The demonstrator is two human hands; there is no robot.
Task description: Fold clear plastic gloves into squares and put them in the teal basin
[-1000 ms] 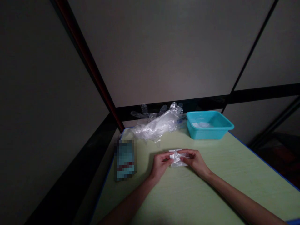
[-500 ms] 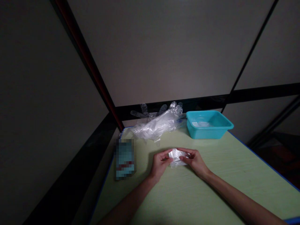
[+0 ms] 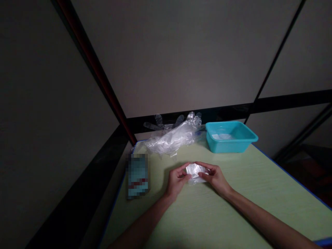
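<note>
A small folded bundle of clear plastic (image 3: 194, 171) is held between both hands, low over the middle of the green table (image 3: 220, 211). My left hand (image 3: 177, 180) grips its left end with thumb and fingers. On the right end my right hand (image 3: 214, 177) has its thumb on the near face and its index finger along the far edge. A loose pile of clear plastic gloves (image 3: 173, 139) lies at the table's far edge, behind the hands.
At the back right stands a turquoise basin (image 3: 229, 146) with some clear plastic inside. A pixelated, blurred item (image 3: 138, 176) lies near the left edge. Wall panels (image 3: 181, 62) rise behind and to the left of the table.
Both hands keep their hold on the plastic bundle. Its upper part looks slightly more folded and flattened between the fingers. The view has shifted very slightly.
</note>
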